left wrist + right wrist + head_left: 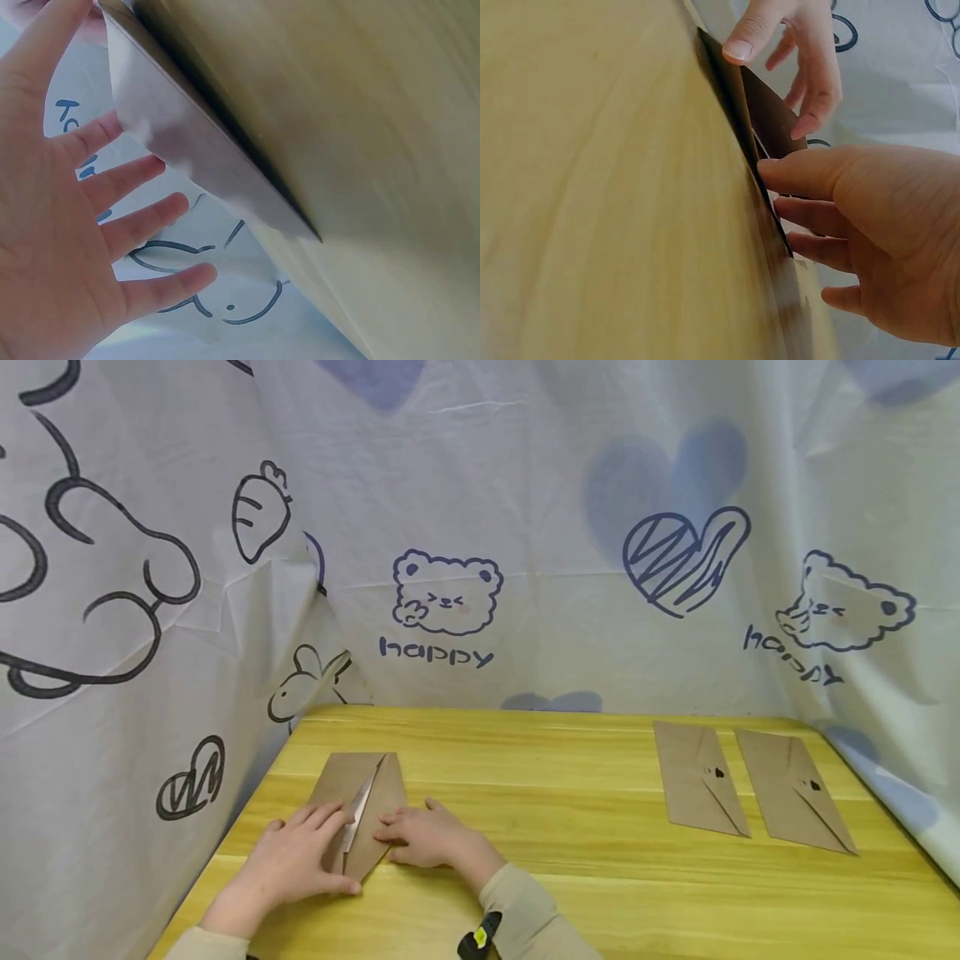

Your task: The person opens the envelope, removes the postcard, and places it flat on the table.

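A brown paper envelope lies at the left of the table, its long slanted opening gaping with something pale showing inside. My left hand rests on its left side, thumb by the near corner. In the left wrist view the fingers are spread and straight beside the paper. From the other side, my right hand touches the envelope's right edge. Its thumb and fingertips meet the paper's edge in the right wrist view, with nothing gripped.
Two more brown envelopes, one beside the other, lie at the right of the table, each with a small black mark on the flap. White cloth with drawings hangs behind and at both sides of the yellow wooden table.
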`<state>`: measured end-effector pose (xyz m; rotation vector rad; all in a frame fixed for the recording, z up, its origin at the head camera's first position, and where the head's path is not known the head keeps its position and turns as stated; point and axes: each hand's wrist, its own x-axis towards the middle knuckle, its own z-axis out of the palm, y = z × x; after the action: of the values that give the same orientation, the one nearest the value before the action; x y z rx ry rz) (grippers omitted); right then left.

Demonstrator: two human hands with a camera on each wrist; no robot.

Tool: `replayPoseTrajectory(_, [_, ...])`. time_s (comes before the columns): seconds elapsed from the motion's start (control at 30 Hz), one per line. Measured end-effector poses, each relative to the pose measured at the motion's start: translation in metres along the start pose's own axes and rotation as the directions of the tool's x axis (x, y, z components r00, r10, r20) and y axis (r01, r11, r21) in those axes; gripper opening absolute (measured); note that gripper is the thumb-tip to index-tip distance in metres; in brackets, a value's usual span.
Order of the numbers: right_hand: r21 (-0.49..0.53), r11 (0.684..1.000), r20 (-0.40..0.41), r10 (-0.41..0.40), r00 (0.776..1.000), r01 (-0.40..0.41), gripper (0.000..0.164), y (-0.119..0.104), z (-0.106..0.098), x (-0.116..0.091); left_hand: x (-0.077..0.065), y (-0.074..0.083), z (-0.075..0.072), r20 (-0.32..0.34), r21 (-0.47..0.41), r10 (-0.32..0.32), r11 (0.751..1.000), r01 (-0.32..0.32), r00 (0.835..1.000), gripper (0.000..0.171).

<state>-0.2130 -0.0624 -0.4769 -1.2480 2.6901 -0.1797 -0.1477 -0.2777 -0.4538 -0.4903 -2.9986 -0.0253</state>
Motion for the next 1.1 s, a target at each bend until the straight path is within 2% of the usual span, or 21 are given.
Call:
replayPoseTrajectory(0.13, [-0.145, 0.987, -0.097, -0.084, 0.992, 0.069, 0.033, -0.003, -0.002, 0.004, 0.000, -0.001, 0.001, 0.006, -0.008, 0.009, 1.000, -0.009, 1.000, 0.100])
replayPoseTrajectory(0.27, [-0.277, 0.950, -0.175, -0.194, 0.965, 0.141, 0.023, -0.005, -0.006, 0.010, 0.001, -0.004, 0.000, -0.011, -0.009, 0.014, 1.000, -0.014, 1.000, 0.100])
replayPoseTrajectory(0.43, [-0.351, 0.919, -0.184, -0.257, 0.949, 0.180, 0.013, -0.003, -0.008, 0.018, 0.002, -0.008, 0.000, -0.021, -0.013, 0.022, 1.000, -0.022, 1.000, 0.100])
replayPoseTrajectory(0.57, [-0.365, 0.912, -0.181, -0.268, 0.946, 0.189, 0.009, 0.000, -0.006, 0.024, 0.000, -0.008, 0.000, -0.015, -0.021, 0.025, 0.999, -0.026, 1.000, 0.099])
replayPoseTrajectory(0.7, [-0.374, 0.903, -0.177, -0.295, 0.939, 0.213, 0.019, 0.005, -0.002, 0.026, -0.002, -0.009, 0.002, -0.005, -0.036, 0.025, 0.999, -0.025, 1.000, 0.099])
replayPoseTrajectory(0.83, [-0.365, 0.900, -0.161, -0.314, 0.936, 0.239, 0.037, 0.008, -0.002, 0.028, -0.003, -0.009, 0.002, 0.003, -0.048, 0.018, 0.999, -0.018, 1.000, 0.101])
replayPoseTrajectory(0.97, [-0.367, 0.898, -0.123, -0.304, 0.945, 0.242, 0.052, 0.008, -0.005, 0.031, -0.002, -0.011, 0.001, 0.017, -0.057, 0.014, 0.998, -0.013, 1.000, 0.104])
replayPoseTrajectory(1.1, [-0.344, 0.908, -0.064, -0.275, 0.959, 0.237, 0.056, 0.007, -0.008, 0.032, -0.001, -0.013, 0.000, 0.036, -0.072, 0.011, 0.997, -0.008, 0.999, 0.105])
